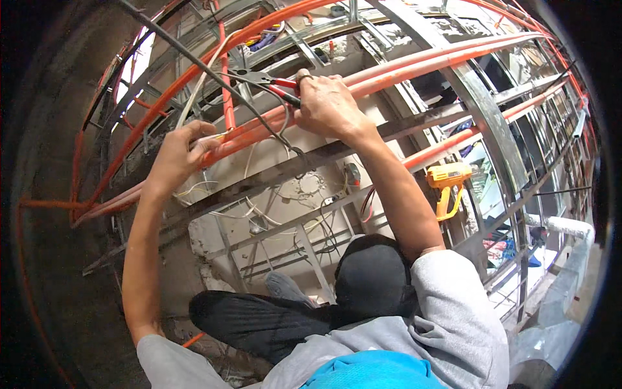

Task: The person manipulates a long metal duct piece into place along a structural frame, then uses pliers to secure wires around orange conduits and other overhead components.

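Observation:
My right hand (pixel 332 109) grips a pair of pliers (pixel 256 76) with red and black handles. Their metal jaws point left, above a pair of orange conduits (pixel 259 129). Pinched between the thumb and fingers of my left hand (pixel 178 154) is a thin pale wire, its yellowish end reaching toward the conduits. That hand is right against the conduits, where a thinner red conduit (pixel 227 91) meets them from above. A white cable (pixel 202 79) runs down to my left fingers; whether it is the same wire, I cannot tell.
Metal ceiling framing (pixel 479 97) surrounds me. A black cable (pixel 194 57) slants between my hands. At right, a yellow heat gun (pixel 447 185) hangs by the frame. Below the conduits, loose wires (pixel 259 211) lie over a pale panel (pixel 278 178). A silvery duct (pixel 564 285) stands lower right.

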Demonstrator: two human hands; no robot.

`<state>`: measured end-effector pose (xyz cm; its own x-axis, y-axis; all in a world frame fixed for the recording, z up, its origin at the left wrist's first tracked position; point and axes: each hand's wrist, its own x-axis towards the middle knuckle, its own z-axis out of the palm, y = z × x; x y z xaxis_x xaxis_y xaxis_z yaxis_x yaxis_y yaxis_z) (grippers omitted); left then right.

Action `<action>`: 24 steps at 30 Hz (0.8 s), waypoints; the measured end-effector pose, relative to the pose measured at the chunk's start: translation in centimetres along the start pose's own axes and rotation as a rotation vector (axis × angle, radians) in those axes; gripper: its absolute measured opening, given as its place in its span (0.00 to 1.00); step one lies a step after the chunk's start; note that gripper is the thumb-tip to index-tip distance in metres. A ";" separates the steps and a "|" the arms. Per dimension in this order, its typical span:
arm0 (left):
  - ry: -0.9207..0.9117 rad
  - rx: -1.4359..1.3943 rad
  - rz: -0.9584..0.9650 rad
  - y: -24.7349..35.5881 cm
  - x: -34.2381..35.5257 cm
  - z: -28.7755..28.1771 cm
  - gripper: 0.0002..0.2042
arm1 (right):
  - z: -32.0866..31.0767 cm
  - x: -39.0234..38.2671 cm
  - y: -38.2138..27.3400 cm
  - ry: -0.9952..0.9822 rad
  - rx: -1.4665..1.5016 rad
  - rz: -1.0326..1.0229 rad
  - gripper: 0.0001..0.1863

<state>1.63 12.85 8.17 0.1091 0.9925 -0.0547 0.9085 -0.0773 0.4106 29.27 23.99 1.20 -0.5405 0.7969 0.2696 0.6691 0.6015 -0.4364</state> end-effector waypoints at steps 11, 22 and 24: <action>0.091 0.306 0.048 1.8 3.7 0.8 0.15 | 0.4 0.1 0.5 -0.049 -0.005 0.036 0.22; -0.311 0.337 -0.051 0.4 7.7 0.6 0.15 | 0.6 0.1 0.6 -0.043 -0.011 0.014 0.28; -0.336 0.397 -0.038 0.3 7.6 1.1 0.14 | 0.8 0.1 0.5 -0.047 -0.002 0.011 0.27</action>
<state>3.16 20.25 6.89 0.1374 0.9154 -0.3785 0.9902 -0.1365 0.0294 29.20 24.34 0.33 -0.5567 0.8000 0.2239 0.6764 0.5930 -0.4369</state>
